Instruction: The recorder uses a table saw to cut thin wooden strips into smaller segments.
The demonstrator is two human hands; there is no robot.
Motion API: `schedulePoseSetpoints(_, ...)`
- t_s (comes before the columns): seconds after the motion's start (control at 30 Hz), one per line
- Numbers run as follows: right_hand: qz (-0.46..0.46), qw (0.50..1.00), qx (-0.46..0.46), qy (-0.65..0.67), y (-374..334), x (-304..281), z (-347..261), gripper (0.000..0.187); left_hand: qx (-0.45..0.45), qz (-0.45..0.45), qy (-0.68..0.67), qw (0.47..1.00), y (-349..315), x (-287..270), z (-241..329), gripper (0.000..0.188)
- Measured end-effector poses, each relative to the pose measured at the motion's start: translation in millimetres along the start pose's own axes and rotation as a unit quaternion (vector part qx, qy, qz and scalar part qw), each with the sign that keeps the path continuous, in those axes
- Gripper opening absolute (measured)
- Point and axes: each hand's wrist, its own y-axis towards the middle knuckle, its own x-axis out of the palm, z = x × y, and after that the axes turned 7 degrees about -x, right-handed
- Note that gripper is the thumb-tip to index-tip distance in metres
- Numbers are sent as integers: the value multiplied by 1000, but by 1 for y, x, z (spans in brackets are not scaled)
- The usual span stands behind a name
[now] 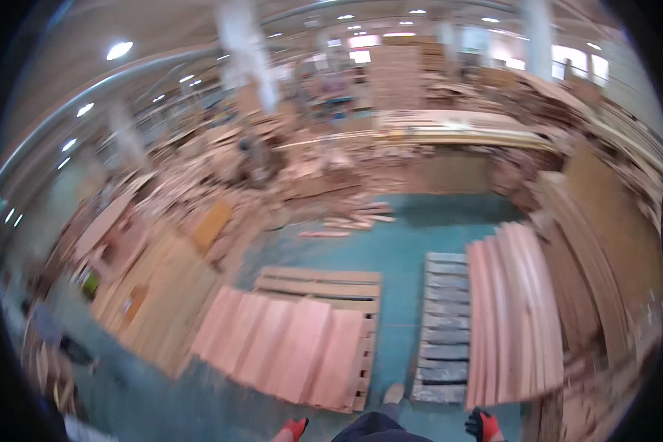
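Note:
My left hand (295,427), in a red and black glove, is low in the picture near the front of a row of pinkish wooden boards (276,342). Its fingers are too smeared to read, and no object shows in it. Those boards lie side by side, overlapping, on a wooden pallet (320,280). My right hand (482,425), gloved the same way, hangs just below the near ends of a second stack of long pinkish boards (512,317). Its dark fingers look apart, with nothing between them. A gap shows between that hand and the boards.
A grey slatted pallet (443,331) lies left of the right-hand stack. Wide brown panels (611,243) lean at the far right. Loose wood strips (357,219) lie on the green floor (398,280). Another person (254,158) stands among heaped boards; pale panels (155,295) lie left.

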Motion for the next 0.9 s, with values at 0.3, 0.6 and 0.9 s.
schedulePoseSetpoints(0.3, 8, 996, 93, 7, 119, 30, -125, 35, -79, -42, -91, 992, 42, -4, 214, 82)
schedulePoseSetpoints(0.6, 32, 995, 47, -77, 272, 128, -308, 45, 79, -42, -210, 974, 121, -96, 475, 65)
schedulePoseSetpoints(0.9, 0, 995, 75, -67, 400, 155, -407, 57, 170, 57, -331, 926, 117, -181, 651, 42)
